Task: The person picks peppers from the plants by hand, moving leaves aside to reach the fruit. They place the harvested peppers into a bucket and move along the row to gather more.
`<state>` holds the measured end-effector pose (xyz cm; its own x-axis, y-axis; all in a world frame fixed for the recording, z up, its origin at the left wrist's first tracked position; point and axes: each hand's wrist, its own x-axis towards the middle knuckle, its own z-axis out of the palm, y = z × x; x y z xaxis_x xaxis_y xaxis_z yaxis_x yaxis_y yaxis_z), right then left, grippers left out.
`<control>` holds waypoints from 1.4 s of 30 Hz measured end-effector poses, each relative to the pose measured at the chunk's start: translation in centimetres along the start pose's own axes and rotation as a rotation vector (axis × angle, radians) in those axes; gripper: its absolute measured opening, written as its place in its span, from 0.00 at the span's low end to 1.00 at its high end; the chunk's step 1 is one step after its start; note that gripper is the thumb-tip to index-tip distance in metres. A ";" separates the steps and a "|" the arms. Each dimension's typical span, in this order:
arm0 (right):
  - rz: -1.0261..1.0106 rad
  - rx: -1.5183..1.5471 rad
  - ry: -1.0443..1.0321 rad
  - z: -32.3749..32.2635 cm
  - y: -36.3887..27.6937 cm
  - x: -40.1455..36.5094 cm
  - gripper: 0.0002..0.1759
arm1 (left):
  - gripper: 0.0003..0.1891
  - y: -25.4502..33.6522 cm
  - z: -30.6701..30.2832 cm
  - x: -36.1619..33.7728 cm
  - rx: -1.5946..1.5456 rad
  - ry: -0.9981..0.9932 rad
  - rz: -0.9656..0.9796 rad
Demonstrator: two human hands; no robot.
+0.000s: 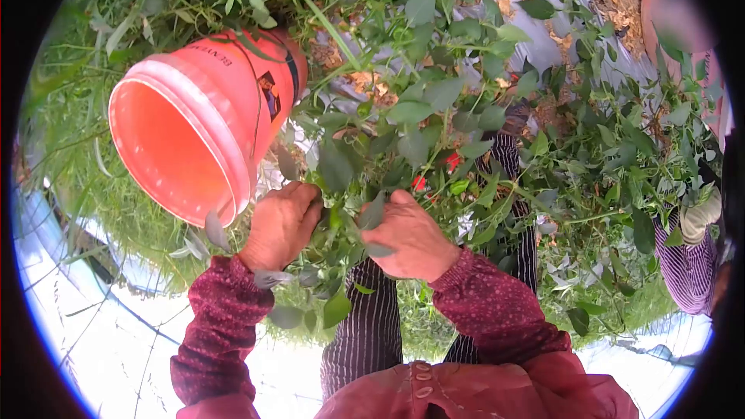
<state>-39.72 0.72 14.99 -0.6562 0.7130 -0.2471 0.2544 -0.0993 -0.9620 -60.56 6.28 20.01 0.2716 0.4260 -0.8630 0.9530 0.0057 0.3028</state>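
Note:
My left hand (281, 223), closed with curled fingers, is among the leaves of a bushy green plant (411, 112); its fingertips are hidden. Close by on the right, my right hand (411, 234) is also closed, with a leaf covering part of its fingers. What either hand grips cannot be made out. Small red fruits, perhaps peppers (419, 183), show between the stems just beyond my right hand. An orange-red bucket (190, 70) lies tilted to the upper left of my left hand. Its mouth faces down and to the left, and its visible inside looks bare.
Silvery ground sheeting (535, 35) with dry leaf litter stretches behind the plant. At the right edge is another person, with a light glove (701, 213) and a striped purple sleeve (687, 264). A pink container-like shape (675, 23) is at upper right. Tall grass (70, 124) grows leftward.

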 end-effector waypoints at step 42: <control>0.482 0.213 -0.068 -2.3 -0.6 -11.1 0.33 | 0.21 7.6 -0.8 -8.4 -0.740 -0.047 0.119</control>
<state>-30.93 -5.56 18.56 -0.5464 0.5060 -0.6674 0.3931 -0.5486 -0.7379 -55.67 3.47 29.91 0.3885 0.4224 -0.8189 0.5826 0.5760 0.5735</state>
